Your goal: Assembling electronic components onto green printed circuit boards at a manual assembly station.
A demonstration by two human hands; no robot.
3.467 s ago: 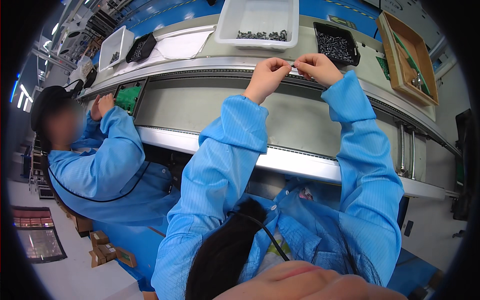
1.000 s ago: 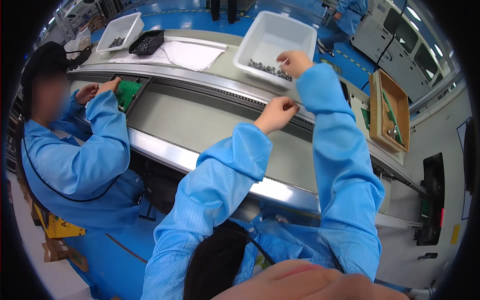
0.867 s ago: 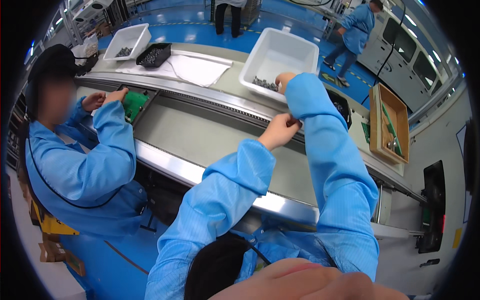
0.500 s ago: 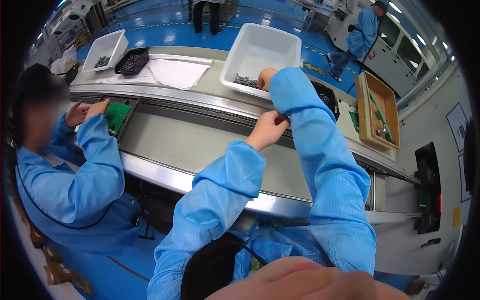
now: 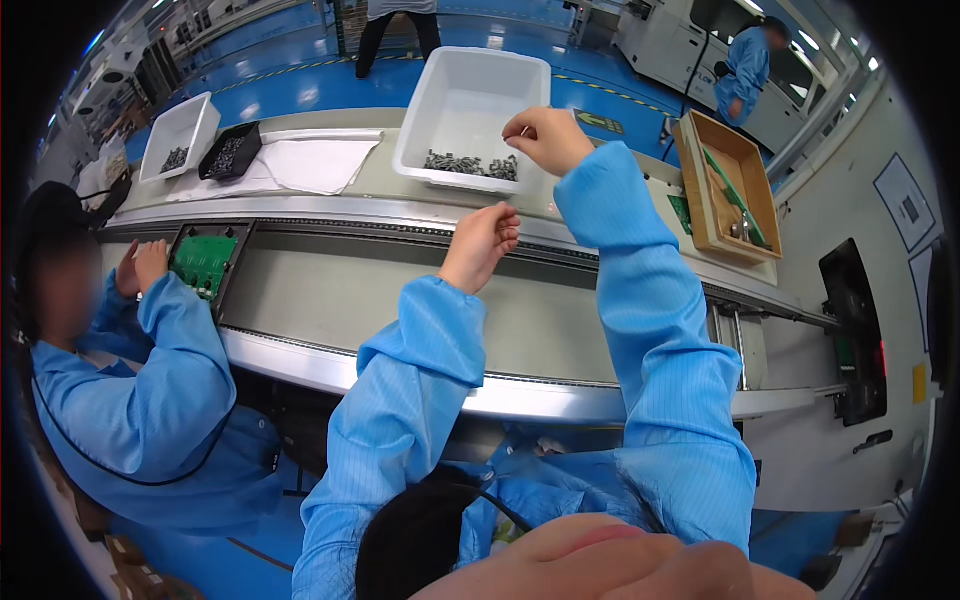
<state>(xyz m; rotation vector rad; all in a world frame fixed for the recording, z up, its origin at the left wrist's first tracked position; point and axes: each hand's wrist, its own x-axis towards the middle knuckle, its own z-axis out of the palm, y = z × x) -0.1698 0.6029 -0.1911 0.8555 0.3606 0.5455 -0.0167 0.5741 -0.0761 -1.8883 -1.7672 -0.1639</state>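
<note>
A white plastic bin stands beyond the rail, with small grey parts heaped along its near side. Over its right near corner is my right hand, thumb and fingertips pinched together; whatever they may hold is too small to make out. My left hand hovers above the rail just in front of the bin, its fingers curled closed. Its palm is partly hidden, so any content cannot be seen.
A conveyor runs across in front of me. At the left a co-worker's hands are at a green circuit board. A black tray, white sheets, a smaller white bin and a wooden box line the far side.
My right hand has lifted out of the parts to the bin's right corner. My left hand has parted from the right sleeve, moving left. The view has shifted, and the co-worker's hands moved off the board's top.
</note>
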